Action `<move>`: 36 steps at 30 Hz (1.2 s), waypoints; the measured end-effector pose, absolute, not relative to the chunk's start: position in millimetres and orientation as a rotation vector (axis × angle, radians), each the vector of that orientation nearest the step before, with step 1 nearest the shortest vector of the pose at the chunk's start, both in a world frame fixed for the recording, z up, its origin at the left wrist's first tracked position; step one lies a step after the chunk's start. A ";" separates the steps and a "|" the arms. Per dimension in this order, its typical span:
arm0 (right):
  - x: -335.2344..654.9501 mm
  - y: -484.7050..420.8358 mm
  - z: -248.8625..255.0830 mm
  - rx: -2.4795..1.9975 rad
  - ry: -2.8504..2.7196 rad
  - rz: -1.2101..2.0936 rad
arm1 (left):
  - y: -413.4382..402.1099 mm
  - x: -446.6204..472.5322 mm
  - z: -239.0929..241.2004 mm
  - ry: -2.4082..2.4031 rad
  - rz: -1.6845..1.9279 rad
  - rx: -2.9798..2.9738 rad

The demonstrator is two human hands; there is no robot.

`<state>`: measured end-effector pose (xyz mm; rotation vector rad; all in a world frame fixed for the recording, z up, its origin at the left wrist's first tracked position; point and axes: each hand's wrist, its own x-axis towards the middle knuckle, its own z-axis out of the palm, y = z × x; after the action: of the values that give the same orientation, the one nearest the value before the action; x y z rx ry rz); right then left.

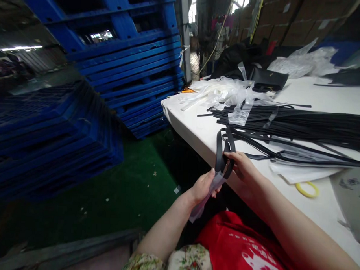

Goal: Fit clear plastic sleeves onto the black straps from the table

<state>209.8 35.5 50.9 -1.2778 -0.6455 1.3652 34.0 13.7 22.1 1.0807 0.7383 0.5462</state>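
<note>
My left hand [204, 186] is closed on a clear plastic sleeve [201, 202] that hangs down below it, just off the near edge of the white table [198, 131]. My right hand [243, 165] grips the looped ends of a few black straps [224, 152]. The loops stand up between the two hands, and the straps trail off to the right across the table. Both hands touch the same bundle, with the sleeve at the strap ends.
A long pile of black straps [310, 124] lies across the table. Crumpled clear plastic sleeves [225, 93] lie behind it, beside a black bag [269, 80]. A yellow ring [307, 189] sits near the right. Blue pallets [135, 62] stand left, over green floor [136, 188].
</note>
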 end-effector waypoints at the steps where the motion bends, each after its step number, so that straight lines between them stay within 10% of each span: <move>1: 211.0 33.4 52.3 -1.257 -0.631 1.385 | 13.6 33.8 22.9 0.715 0.520 1.088; 36: 209.1 60.0 97.9 -0.742 -0.399 1.498 | 20.7 31.0 37.2 0.550 0.292 1.143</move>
<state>209.1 60.0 97.9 -0.7425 -0.3993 1.4983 31.0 20.7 37.2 1.1430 0.5502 0.2922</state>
